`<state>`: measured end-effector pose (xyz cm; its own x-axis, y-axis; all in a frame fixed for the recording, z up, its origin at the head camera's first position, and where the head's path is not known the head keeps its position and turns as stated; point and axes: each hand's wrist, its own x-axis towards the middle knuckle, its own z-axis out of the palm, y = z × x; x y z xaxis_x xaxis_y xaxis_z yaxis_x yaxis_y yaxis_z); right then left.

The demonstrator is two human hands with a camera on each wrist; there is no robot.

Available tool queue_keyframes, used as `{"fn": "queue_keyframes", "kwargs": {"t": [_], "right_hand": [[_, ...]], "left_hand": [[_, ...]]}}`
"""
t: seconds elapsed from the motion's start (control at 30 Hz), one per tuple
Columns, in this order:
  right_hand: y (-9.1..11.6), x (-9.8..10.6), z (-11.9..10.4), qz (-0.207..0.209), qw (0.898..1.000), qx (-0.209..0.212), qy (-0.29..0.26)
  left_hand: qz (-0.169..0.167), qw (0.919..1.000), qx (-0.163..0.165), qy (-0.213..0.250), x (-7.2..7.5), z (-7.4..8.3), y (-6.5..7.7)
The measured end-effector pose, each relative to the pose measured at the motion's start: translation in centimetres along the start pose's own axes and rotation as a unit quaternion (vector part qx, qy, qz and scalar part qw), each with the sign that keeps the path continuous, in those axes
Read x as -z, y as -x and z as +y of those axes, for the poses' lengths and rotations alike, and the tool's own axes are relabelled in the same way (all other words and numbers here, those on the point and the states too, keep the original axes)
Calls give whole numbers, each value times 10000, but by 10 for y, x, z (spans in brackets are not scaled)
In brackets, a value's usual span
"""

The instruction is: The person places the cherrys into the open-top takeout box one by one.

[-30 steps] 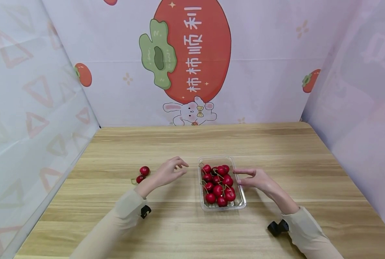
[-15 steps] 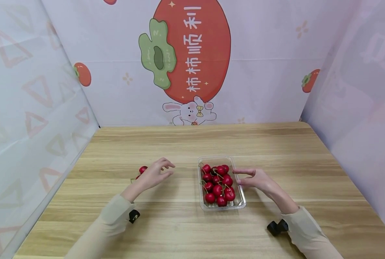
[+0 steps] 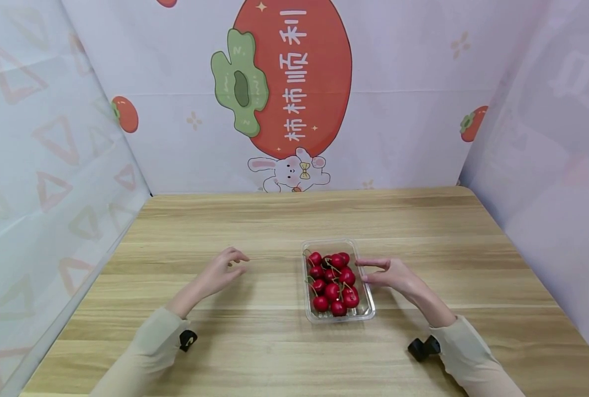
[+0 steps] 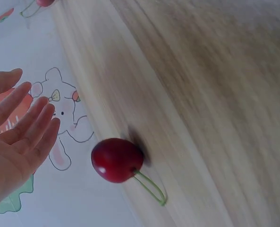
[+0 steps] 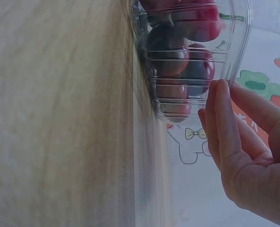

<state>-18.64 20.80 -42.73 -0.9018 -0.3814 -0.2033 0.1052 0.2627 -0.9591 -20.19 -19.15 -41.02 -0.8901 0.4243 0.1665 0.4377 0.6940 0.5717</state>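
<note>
My left hand (image 3: 218, 274) hovers over the table left of the clear plastic container (image 3: 310, 314), fingers loosely bent and holding nothing. In the left wrist view, a dark red cherry (image 4: 117, 160) with a green stem lies on the table near that hand; the head view has it hidden behind the hand and forearm. Several red cherries (image 3: 332, 290) with stems fill the container. At its right rim, my right hand (image 3: 393, 275) holds the edge between thumb and fingers. The right wrist view shows these fingertips (image 5: 221, 87) against the transparent side wall.
The wooden table (image 3: 274, 353) ends at a printed fabric backdrop (image 3: 398, 138), with fabric walls on both sides. Black wrist devices sit at the left cuff (image 3: 187, 340) and right cuff (image 3: 424, 348). Part of another cherry (image 4: 45, 2) shows at the left wrist view's top edge.
My left hand has moved left, away from the container, and now covers the two loose cherries seen earlier. My right hand and the container have stayed in place.
</note>
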Motion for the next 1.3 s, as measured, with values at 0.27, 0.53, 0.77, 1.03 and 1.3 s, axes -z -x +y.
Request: {"fn": "queue_keyframes", "kwargs": {"t": [0.27, 0.53, 0.77, 1.03, 1.3], "right_hand": [[0, 0, 0, 19, 10000, -12, 46], [0, 0, 0, 2, 9999, -13, -101], [-1, 0, 1, -19, 9999, -40, -131], [0, 0, 1, 19, 10000, -50, -56], [0, 0, 1, 36, 10000, -69, -31]], "left_hand": [[319, 9993, -215, 41, 4, -14, 10], [482, 9979, -251, -360, 9, -23, 21], [386, 9974, 195, -573, 14, -26, 32], [374, 9954, 413, -774, 17, -35, 41], [375, 9947, 403, -868, 22, -43, 45]]}}
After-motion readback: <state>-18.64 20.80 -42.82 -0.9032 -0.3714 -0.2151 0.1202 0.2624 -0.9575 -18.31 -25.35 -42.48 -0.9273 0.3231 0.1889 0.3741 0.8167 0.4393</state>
